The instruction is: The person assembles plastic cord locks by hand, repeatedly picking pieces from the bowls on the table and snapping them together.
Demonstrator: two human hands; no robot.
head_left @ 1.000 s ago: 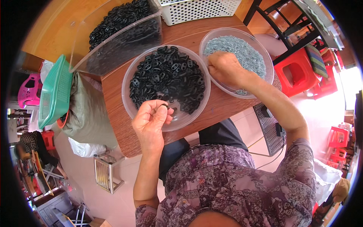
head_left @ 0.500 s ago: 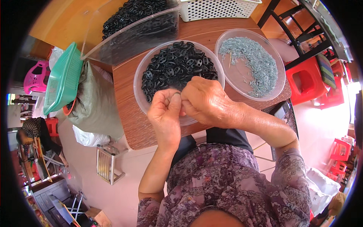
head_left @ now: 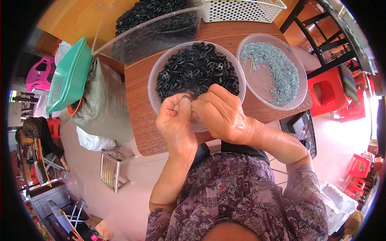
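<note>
A small black plastic ring piece point(head_left: 187, 97) is pinched between the fingertips of both hands, just above the near rim of a round clear bowl point(head_left: 153, 86). The left hand point(head_left: 175, 122) is curled, its thumb and forefinger closed narrowly on the piece from the left; the right hand point(head_left: 220, 113) is bent over it from the right, fingers drawn tight together on the same piece. Whether a second small part is held with it cannot be told.

The bowl is heaped with black oval link pieces point(head_left: 197, 68) of the same kind. Just beside it, to the right, a second round clear bowl point(head_left: 299, 94) is seen, holding pale blue-grey small pins point(head_left: 273, 68) spread over its bottom. Both bowls are set on a brown wooden table point(head_left: 138, 120). Behind the first bowl a clear rectangular tub point(head_left: 120, 40) is tilted, filled with more black pieces. A white perforated basket point(head_left: 241, 10) is placed at the table's far edge.

To the left of the table a grey-green sack point(head_left: 102, 104) is leaned, with a green mesh basket point(head_left: 68, 78) resting on top of it and a white bag point(head_left: 90, 140) at its foot. A pink plastic stool point(head_left: 38, 74) is seen farther left. On the right, a red plastic stool point(head_left: 325, 90) and a black chair frame point(head_left: 321, 36) are stood on the pale floor. The view toward the hands is not blocked by anything.
</note>
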